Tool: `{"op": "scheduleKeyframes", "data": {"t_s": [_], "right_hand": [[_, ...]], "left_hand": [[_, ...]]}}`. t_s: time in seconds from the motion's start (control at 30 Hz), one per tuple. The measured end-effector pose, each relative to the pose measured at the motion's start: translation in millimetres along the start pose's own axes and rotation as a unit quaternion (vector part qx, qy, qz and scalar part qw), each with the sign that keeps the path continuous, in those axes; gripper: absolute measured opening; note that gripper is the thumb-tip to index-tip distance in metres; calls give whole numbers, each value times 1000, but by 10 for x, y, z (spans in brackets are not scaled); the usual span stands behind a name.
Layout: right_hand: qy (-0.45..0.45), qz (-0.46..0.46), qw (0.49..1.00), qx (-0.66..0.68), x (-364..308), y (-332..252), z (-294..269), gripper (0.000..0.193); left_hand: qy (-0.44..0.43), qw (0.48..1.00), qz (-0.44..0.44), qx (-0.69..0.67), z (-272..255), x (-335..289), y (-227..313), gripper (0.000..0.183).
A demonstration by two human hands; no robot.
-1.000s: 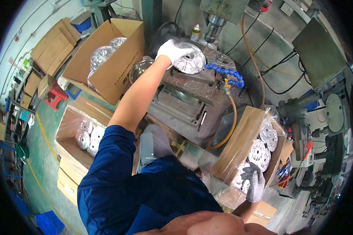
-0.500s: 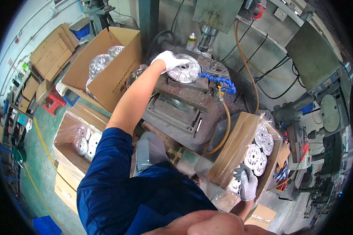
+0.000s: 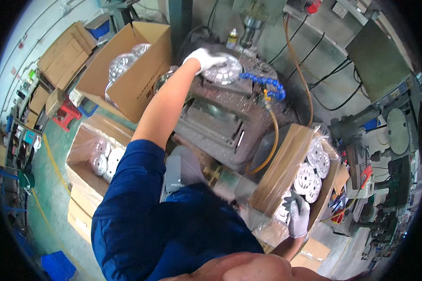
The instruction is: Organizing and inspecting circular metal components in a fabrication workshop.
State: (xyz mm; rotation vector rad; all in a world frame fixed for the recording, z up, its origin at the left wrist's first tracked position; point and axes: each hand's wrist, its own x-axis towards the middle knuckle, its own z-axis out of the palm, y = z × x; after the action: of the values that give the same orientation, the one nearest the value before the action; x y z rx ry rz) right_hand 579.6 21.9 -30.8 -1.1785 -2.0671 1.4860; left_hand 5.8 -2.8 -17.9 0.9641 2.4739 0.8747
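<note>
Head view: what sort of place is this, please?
Probably a metalworking shop: a drill press over a chip-strewn machine table, a blue coolant hose, and cardboard boxes of round metal parts.

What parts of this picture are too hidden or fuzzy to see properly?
Head view, the only one:
- Left hand: its glove covers the near edge of the round metal disc on the drill press table.
- Right hand: its fingertips are hidden among the discs and plastic liner in the right-hand cardboard box.
- Boxed discs on the left: blurred behind clear plastic.
- Shelf items at the far left rim: too small and bent by the lens.
</note>
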Motion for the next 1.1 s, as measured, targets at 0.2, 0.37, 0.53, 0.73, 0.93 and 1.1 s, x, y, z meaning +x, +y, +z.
{"op": "scheduleKeyframes", "data": {"t_s": [0.2, 0.37, 0.53, 0.73, 0.93, 1.1], "right_hand": [[4, 3, 1000, 7, -14, 63, 61, 35], [-2, -19, 1000, -19, -14, -24, 93, 35], [-10, -39, 999, -36, 35, -136, 118, 40], [-14, -4, 1000, 3, -2, -42, 64, 39], [-10, -9, 1000, -2, -124, -8, 111, 37], [-16, -10, 1000, 0, -76, 10, 94, 37]], "left_hand": [[24, 1000, 2, -1, 83, 112, -64, 91], [49, 998, 6, -32, 113, 108, -86, 88], [37, 999, -9, 16, 68, -18, -11, 84], [25, 1000, -2, 14, 59, -2, -11, 85], [11, 1000, -17, 1, 66, 30, -27, 89], [48, 999, 5, 26, 104, 18, -32, 92]]}}
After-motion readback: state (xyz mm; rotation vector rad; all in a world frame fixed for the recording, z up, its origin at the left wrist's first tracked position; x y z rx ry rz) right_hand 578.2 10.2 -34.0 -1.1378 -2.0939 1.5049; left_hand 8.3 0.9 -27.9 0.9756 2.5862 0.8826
